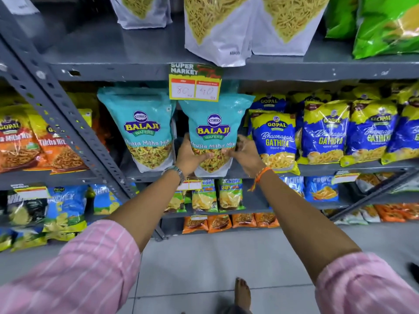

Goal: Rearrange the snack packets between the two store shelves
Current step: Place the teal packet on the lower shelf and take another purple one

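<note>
A teal Balaji Khatta Mitha Mix packet [214, 123] stands upright on the middle shelf [340, 166], under a yellow price tag. My left hand [190, 155] grips its lower left edge. My right hand [243, 152] holds its lower right edge, fingers curled around the side. A second identical teal packet [141, 128] stands just to its left, untouched. Blue and yellow Gopal Gathiya packets [275, 141] fill the same shelf to the right.
Orange Gopal mix packets [34, 146] sit on the neighbouring left rack behind a slanted grey upright [74, 130]. White sev bags [217, 28] and green bags stand on the upper shelf. Small chip packets [217, 196] line lower shelves. Grey tile floor below, with a bare foot.
</note>
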`<state>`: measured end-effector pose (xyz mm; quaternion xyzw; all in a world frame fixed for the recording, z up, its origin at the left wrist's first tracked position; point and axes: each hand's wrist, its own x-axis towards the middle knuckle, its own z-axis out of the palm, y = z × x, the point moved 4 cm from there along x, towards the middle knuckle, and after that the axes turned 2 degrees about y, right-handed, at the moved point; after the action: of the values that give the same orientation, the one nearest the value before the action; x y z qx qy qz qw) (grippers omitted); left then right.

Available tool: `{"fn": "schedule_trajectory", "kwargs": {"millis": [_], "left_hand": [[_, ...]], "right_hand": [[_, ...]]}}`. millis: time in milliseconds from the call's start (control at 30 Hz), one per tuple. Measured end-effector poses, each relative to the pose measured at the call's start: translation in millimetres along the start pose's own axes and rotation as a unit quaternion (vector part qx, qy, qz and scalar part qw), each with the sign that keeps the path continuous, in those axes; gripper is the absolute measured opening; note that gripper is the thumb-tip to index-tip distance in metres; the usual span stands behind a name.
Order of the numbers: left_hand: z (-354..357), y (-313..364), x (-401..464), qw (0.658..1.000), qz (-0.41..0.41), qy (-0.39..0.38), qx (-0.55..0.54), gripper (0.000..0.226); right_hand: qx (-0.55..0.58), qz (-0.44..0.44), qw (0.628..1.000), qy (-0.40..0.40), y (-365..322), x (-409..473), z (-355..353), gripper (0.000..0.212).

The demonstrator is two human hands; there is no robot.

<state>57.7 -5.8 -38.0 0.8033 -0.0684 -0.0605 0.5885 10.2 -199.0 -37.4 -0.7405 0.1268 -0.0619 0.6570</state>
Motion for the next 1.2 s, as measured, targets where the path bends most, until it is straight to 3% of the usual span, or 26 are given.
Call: {"fn": "schedule_trajectory", "kwargs": {"millis": [400, 533, 667, 767, 867, 967, 1100, 1200], "left_hand": [[15, -14, 29, 1.0, -0.002, 0.017, -0.02, 0.086], [8, -1, 13, 1.0, -0.01, 0.022, 0.0, 0.094], [-9, 18, -37, 0.999, -0.015, -0.001, 0.037, 0.105], [-44, 38, -71, 0.998, -0.054, -0.003, 0.029, 0.081], [-88, 98, -90, 1.0, -0.004, -0.001, -0.02, 0.041], [-126, 168, -88, 0.993, 0.082, 0.043, -0.077, 0.014], [-156, 241, -57, 0.961, 0.199, 0.121, -0.15, 0.01], [-146, 275, -12, 0.954, 0.22, 0.101, -0.178, 0.033]], "right_hand": [[-0.01, 0.002, 1.0, -0.012, 8, 33, -2, 0.058], [-0.034, 0.013, 0.999, -0.016, -4, 21, -5, 0.076], [0.006, -0.03, 0.995, 0.098, -38, -29, -25, 0.088], [0.068, -0.103, 0.969, 0.212, -85, -80, -42, 0.075], [0.101, -0.213, 0.935, 0.266, -154, -109, -52, 0.063], [0.098, -0.291, 0.912, 0.271, -219, -120, -54, 0.06], [0.022, -0.332, 0.903, 0.271, -274, -106, -37, 0.065], [-0.031, -0.328, 0.902, 0.28, -293, -85, -17, 0.076]]}}
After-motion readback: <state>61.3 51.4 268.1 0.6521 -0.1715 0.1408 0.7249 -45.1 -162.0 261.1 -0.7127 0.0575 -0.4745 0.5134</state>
